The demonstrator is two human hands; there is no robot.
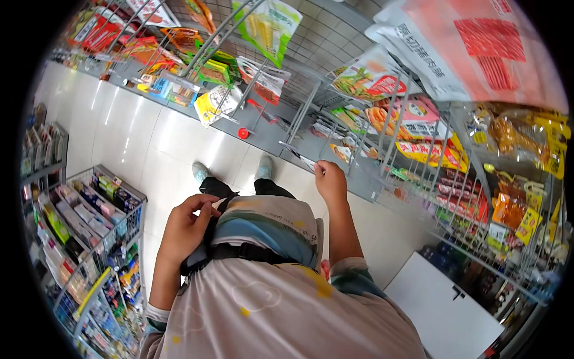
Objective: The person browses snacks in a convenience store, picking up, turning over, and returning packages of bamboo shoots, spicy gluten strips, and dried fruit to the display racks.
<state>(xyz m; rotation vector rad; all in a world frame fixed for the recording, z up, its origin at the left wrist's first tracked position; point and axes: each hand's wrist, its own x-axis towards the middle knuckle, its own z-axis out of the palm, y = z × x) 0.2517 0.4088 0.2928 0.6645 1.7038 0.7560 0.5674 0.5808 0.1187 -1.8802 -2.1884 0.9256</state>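
Note:
My right hand reaches forward from the waist, thumb and fingers pinched on the near end of a small flat white-and-dark packet. The packet is seen almost edge-on, so its print cannot be read. My left hand is beside my belly, its fingers curled in with the thumb against them. Its fingertips are close to a black strap at my waist; what they hold, if anything, is hidden.
Ahead, wire racks carry hanging snack bags. A large pink-and-white bag looms at upper right. Wire baskets of boxed goods stand at left. A white panel is low at right. Shiny tiles cover the floor.

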